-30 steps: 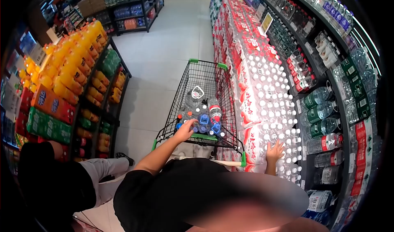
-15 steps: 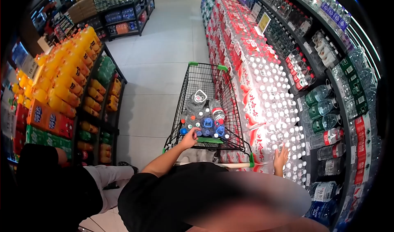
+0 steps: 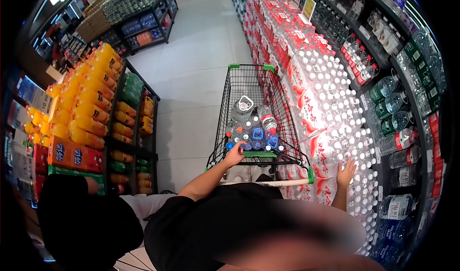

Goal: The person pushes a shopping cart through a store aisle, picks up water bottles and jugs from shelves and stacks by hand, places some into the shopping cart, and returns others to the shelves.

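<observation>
Past the cart's handle reaches my left hand (image 3: pixel 235 155), its fingers curled in beside the capped bottles at the near end of the basket; whatever they hold, if anything, cannot be made out. The shopping cart (image 3: pixel 286 127) has a black wire basket with green corners. Inside it are several clear bottles with orange, white and blue caps, a red-labelled bottle (image 3: pixel 269 120) and blue-handled jugs (image 3: pixel 257 134). On the right, my right hand (image 3: pixel 346 173) lies with fingers apart on the white-capped water bottle packs (image 3: pixel 323 96).
Shelves of large water bottles (image 3: pixel 395 132) line the right side. To the left stands a display of orange drink bottles (image 3: pixel 88 103). A person in a black top (image 3: pixel 88 223) is close on my left. The tiled aisle (image 3: pixel 191 79) runs ahead.
The view has shifted, and the cart now appears farther right and straighter. My left hand stays by the bottle caps; my right hand remains on the water packs.
</observation>
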